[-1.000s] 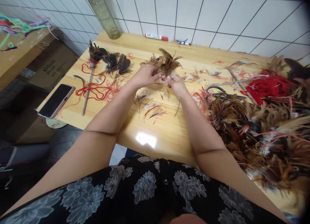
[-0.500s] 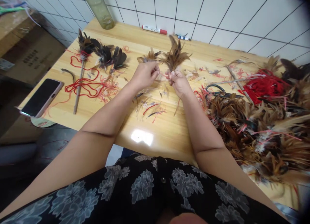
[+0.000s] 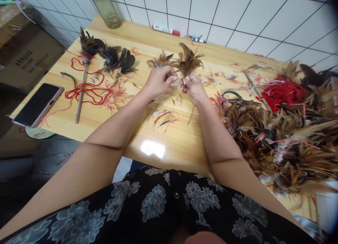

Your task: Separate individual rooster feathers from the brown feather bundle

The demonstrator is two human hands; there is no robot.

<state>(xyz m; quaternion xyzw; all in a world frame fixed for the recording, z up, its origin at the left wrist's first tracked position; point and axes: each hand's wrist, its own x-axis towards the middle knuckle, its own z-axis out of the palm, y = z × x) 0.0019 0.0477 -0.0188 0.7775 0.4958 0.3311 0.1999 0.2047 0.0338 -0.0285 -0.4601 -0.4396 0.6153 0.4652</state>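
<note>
Over the middle of the wooden table (image 3: pixel 182 145), my left hand (image 3: pixel 159 81) and my right hand (image 3: pixel 192 87) meet with fingers pinched. Both hold the base of a small bunch of brown feathers (image 3: pixel 188 60), which fans upward and away from me. A second smaller tuft (image 3: pixel 158 60) pokes out just behind my left hand. Loose feather scraps and bits of red thread (image 3: pixel 165 118) lie on the table under my wrists.
A large heap of brown feathers (image 3: pixel 280 138) fills the right side, with red cord (image 3: pixel 283 91) and scissors (image 3: pixel 237 98) behind it. At left lie a stick with dark feathers (image 3: pixel 84 61), red string (image 3: pixel 87 92) and a phone (image 3: pixel 37 104). A marker (image 3: pixel 166 29) and bottle (image 3: pixel 104 8) stand by the tiled wall.
The hands, slightly apart half a second ago, have come together again at the feather bunch, which has tilted and dropped a little. The view has drifted, so the table items sit further left.
</note>
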